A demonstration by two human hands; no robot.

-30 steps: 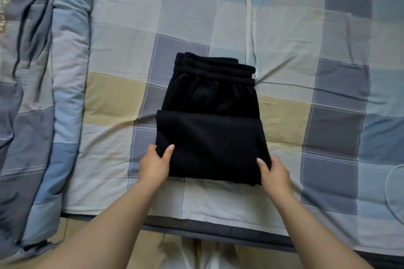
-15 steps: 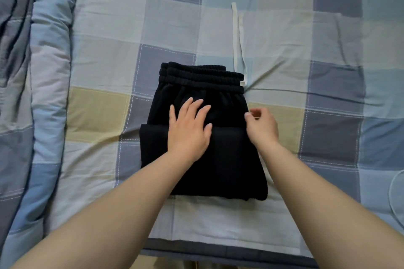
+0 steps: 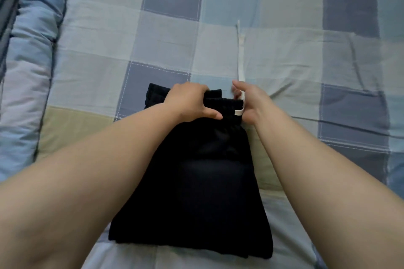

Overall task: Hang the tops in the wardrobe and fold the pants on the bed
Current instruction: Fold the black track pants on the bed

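Both hands are working at the far edge of the black pants (image 3: 192,192): the left hand (image 3: 188,102) is curling its fingers over the elastic waistband (image 3: 227,105), thumb pressing down on the near side, so its grip is clamped on the cloth. The right hand (image 3: 251,102) is sitting just beside the waistband's right end, its fingers bending round the white drawstring (image 3: 241,59); that part is blurred, and I cannot tell whether the grip is actually closing on the cord or only brushing it.

Going from large to small: the bed (image 3: 306,61), under a checked sheet in blue, grey and tan, is filling the view, with a padded blue quilt (image 3: 30,72) bunching along the left. The pants are lying in the middle near the person, folded into a thick dark packet, waistband farthest away. The drawstring is trailing away from the waistband's right corner, straight up the sheet.

The pants look soft, limp and fairly light, probably a heavy knit that will sag and unfold if lifted by one corner. The waistband is the firmest place to take hold; both hands under the packet would be keeping the layers together. The loose cord looks likely to snag or dangle unless tucked in.
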